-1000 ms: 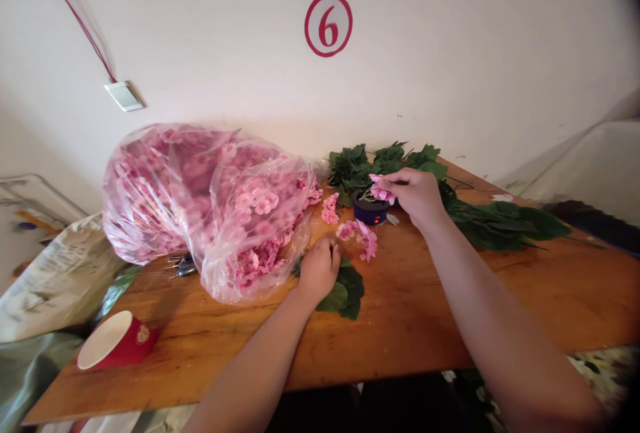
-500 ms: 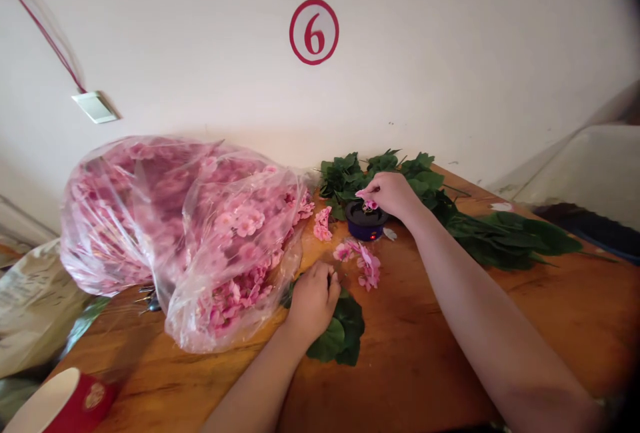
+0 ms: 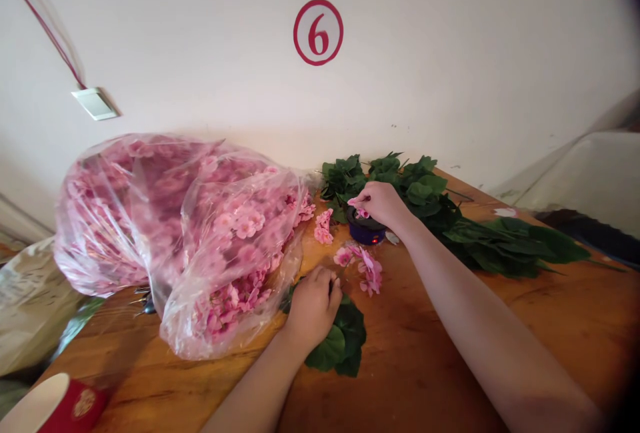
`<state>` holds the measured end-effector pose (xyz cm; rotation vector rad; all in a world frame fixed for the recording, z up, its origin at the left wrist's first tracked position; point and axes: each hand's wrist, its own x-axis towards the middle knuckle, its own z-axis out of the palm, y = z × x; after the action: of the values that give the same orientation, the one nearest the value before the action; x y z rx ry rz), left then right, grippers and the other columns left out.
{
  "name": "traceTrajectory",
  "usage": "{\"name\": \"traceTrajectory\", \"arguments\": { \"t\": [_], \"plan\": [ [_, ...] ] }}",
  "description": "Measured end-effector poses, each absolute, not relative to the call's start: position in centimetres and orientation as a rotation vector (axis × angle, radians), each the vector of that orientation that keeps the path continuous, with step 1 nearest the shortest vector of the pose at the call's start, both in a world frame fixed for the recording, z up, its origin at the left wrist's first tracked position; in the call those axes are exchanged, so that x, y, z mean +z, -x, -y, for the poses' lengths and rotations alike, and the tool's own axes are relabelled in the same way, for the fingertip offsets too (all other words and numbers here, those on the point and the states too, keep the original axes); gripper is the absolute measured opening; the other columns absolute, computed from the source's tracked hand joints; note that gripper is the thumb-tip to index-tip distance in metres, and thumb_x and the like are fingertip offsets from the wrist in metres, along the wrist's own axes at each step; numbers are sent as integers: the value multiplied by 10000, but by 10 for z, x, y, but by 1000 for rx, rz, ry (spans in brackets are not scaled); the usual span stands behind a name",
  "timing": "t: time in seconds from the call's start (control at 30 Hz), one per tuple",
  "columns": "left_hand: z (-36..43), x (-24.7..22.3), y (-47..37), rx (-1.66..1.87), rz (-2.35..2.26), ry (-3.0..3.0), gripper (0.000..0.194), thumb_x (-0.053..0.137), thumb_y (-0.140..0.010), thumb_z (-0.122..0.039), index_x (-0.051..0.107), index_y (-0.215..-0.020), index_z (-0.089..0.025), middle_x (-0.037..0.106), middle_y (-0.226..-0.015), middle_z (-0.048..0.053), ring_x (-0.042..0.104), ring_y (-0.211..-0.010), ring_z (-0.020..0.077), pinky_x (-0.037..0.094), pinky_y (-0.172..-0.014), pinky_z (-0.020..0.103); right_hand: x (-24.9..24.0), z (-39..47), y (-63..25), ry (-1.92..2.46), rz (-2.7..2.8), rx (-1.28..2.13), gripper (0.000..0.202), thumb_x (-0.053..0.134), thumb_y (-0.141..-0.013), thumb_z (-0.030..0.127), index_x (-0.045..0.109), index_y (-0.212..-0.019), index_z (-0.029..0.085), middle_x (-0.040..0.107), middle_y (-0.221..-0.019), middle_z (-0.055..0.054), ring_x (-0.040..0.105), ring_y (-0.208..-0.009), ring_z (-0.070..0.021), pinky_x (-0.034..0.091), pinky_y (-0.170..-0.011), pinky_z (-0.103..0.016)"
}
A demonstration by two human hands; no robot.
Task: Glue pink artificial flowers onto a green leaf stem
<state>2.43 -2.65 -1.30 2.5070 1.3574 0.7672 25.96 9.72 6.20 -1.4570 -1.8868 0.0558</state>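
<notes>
My right hand point(image 3: 379, 203) pinches a small pink flower point(image 3: 362, 211) over a round dark blue pot point(image 3: 367, 231) with a red light on its front. Closer to me, my left hand point(image 3: 315, 299) is closed round the top of a green leaf cluster point(image 3: 340, 343); its stem is hidden by the fingers. Between the hands lie loose pink blossoms point(image 3: 370, 269), and another pink bunch point(image 3: 323, 226) rests left of the pot.
A large clear plastic bag point(image 3: 175, 219) of pink flowers fills the left of the wooden table point(image 3: 425, 366). Green leaves point(image 3: 500, 239) are heaped behind and right of the pot. A red paper cup point(image 3: 75, 406) stands at the lower left.
My right hand has moved slightly left and toward me over the pot, with the pink flower in it. My left hand has barely moved. The view has shifted a little.
</notes>
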Motion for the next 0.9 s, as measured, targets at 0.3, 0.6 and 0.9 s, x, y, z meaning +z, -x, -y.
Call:
{"name": "traceTrajectory", "arguments": {
  "t": [0.3,0.6,0.9],
  "plan": [
    [28,-12,-23,749,-1376,-2497,185,369,-929,-233,511,-817,-197,596,-830,47,582,-805,190,427,-707,308,62,-96,-256,1438,1848,-1,180,655,-747,192,697,-572,189,633,-682,-29,596,-639,-139,418,-611,-239],
    [29,-12,-23,746,-1381,-2543,200,335,-953,-244,515,-879,-198,608,-843,58,594,-797,198,434,-715,324,64,-95,-261,1504,1768,24,147,673,-734,208,724,-596,194,678,-697,-38,624,-635,-153,419,-582,-250],
    [30,-11,-21,709,-1377,-2519,180,343,-952,-223,518,-918,-195,629,-862,61,598,-812,210,438,-727,334,62,-91,-252,1500,1819,105,220,661,-745,203,690,-527,189,702,-698,-41,643,-594,-146,437,-564,-240]
  ]
}}
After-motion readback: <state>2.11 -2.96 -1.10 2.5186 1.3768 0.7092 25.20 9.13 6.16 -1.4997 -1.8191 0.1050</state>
